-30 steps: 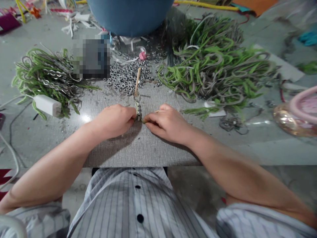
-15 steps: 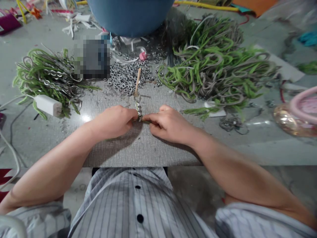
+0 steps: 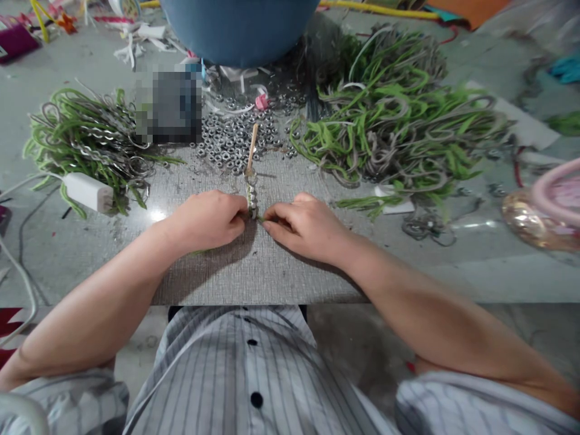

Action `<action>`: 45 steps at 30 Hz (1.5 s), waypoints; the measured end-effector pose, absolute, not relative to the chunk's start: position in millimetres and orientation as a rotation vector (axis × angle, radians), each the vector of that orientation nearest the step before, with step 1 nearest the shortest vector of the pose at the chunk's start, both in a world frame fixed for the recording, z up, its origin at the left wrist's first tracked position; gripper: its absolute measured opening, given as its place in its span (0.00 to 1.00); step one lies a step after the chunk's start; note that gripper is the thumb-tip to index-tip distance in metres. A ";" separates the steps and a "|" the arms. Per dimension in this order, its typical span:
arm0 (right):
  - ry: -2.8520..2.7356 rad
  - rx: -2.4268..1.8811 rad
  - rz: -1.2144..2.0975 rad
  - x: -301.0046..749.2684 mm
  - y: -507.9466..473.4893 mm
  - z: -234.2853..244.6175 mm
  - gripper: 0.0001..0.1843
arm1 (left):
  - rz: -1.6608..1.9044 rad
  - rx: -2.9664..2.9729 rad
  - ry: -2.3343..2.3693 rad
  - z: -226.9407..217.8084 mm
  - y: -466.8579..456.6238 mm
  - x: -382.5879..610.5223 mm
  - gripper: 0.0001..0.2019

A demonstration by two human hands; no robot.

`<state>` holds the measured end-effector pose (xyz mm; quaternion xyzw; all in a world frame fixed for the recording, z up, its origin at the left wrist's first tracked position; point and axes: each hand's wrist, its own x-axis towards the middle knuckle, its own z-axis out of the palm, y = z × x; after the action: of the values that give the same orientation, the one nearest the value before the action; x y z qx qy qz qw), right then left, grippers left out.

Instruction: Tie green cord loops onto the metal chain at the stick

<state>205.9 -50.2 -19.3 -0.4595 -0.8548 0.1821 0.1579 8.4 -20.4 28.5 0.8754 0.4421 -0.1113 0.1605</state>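
Observation:
Between my two hands lies a short braided strip of green cord and metal nuts (image 3: 252, 196), its far end on a ring beside a thin wooden stick (image 3: 252, 148). My left hand (image 3: 208, 219) is closed at the strip's near left side, pinching a cord that is mostly hidden; a bit of green shows below the palm. Pinched closed on the other side, my right hand (image 3: 303, 223) grips a green cord end close to the strip. Beyond the stick, many small metal nuts (image 3: 226, 136) are spread over the tabletop (image 3: 272, 272).
A blue basin (image 3: 240, 30) stands at the back. Green and grey cords (image 3: 399, 121) are heaped on the right. Finished-looking braided strips (image 3: 90, 133) are piled left, by a white adapter (image 3: 88, 192). A pink-handled, gold shiny object (image 3: 525, 220) sits far right.
My right fingertips have bent in and now pinch close to the strip, where the index finger was stretched out. My left hand has shifted slightly left.

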 end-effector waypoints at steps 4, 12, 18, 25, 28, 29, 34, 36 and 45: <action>-2.433 -1.356 0.509 203.4 -50.4 -19.7 0.12 | -0.291 2.497 1.264 27.8 -20.9 8.3 0.16; -2.455 -1.320 0.497 204.8 -48.6 -21.3 0.09 | -0.394 2.479 1.297 28.4 -19.4 11.3 0.15; -2.533 -1.300 0.601 205.9 -46.0 -13.7 0.09 | -0.441 2.500 1.150 35.0 -22.1 9.8 0.14; -2.616 -1.285 0.729 208.9 -42.3 -5.0 0.10 | -0.446 2.509 1.057 39.6 -22.7 6.8 0.13; -2.608 -1.269 0.781 209.2 -41.6 -4.0 0.10 | -0.391 2.486 1.038 36.1 -20.9 5.7 0.13; -2.584 -1.269 0.801 209.2 -42.0 -4.3 0.10 | -0.391 2.446 1.051 34.3 -20.1 5.4 0.11; -2.327 -1.218 0.948 210.0 -46.8 -11.1 0.10 | -0.115 2.166 0.947 27.4 -15.5 5.3 0.10; -2.253 -1.173 0.962 210.6 -48.5 -14.9 0.10 | -0.043 1.981 0.913 26.4 -15.0 6.5 0.13; -2.272 -0.999 0.493 209.0 -53.5 -21.7 0.15 | 0.352 1.144 0.918 11.2 -22.6 16.8 0.16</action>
<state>209.0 -53.5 -21.7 -0.3766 -0.8563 0.1859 0.3007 16.8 -22.6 11.2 0.5194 0.4165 0.1597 0.7289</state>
